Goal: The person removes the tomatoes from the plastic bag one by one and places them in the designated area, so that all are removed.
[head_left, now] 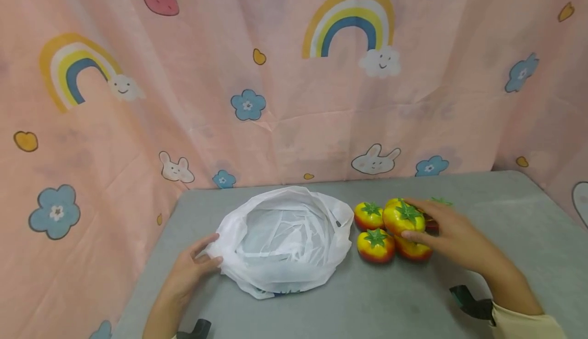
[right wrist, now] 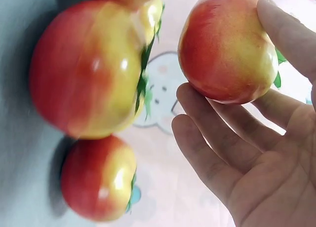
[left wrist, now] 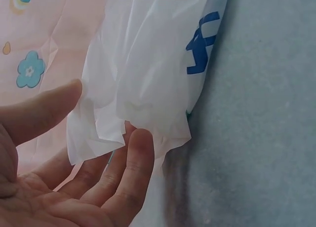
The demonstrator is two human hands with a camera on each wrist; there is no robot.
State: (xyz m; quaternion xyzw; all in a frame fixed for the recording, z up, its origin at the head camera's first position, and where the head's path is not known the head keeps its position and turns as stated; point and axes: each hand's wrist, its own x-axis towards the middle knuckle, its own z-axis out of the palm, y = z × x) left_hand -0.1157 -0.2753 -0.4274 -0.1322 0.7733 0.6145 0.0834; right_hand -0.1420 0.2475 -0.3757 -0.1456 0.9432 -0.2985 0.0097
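Observation:
A white plastic bag (head_left: 294, 277) stands with its mouth open upward, and its blue print shows in the left wrist view. At its left side rests my left hand (head_left: 193, 267), thumb and fingers spread apart, fingertips at the loose edge of the plastic (left wrist: 96, 148). My right hand (head_left: 459, 237) holds a yellow-and-red tomato (head_left: 404, 217) with a green leafy top between thumb and fingers, above other tomatoes. Beside the bag sit two similar tomatoes (head_left: 368, 215) (head_left: 376, 245), with another (head_left: 413, 249) below the held one. More behind my right hand is partly hidden.
A grey table (head_left: 321, 311) carries everything. Behind it hangs a pink curtain (head_left: 285, 145) printed with rainbows, rabbits and flowers. Dark wrist mounts (head_left: 473, 303) show near both forearms.

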